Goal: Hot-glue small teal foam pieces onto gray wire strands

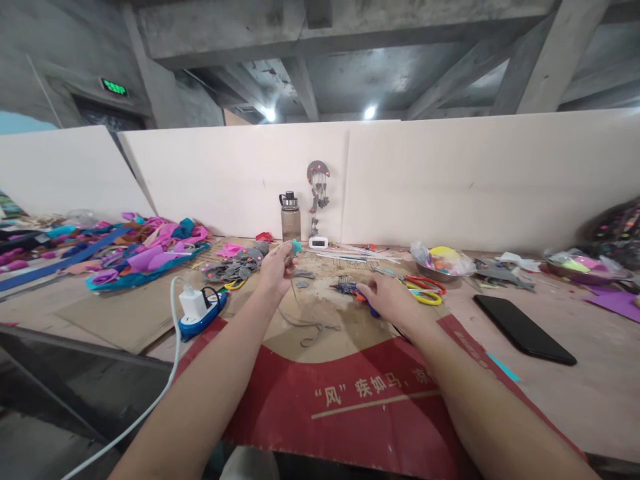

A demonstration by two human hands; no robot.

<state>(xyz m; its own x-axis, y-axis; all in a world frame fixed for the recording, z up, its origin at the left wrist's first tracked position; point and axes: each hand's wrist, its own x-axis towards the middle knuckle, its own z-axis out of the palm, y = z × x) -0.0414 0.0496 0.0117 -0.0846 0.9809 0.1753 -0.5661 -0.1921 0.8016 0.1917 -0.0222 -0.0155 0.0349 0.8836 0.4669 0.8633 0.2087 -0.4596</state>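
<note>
My left hand [277, 270] is raised over the board, pinching a small teal felt piece [297, 247] between thumb and fingers. A thin grey cord [313, 325] trails below that hand and curls on the cardboard. My right hand [391, 298] is closed around a blue glue gun [347, 288] with an orange trigger, its nozzle facing left. Part of the glue gun is covered by the fingers. Grey felt shapes with pink dots [235, 265] are heaped left of my left hand.
Scissors [425, 293] lie right of my right hand, near a bowl of bright scraps [445, 261]. A black phone [525, 329] rests farther right. A power strip [203, 313] stands at left. Behind are a bottle [291, 220], a small white clock [319, 243] and a hanging felt ornament [319, 175].
</note>
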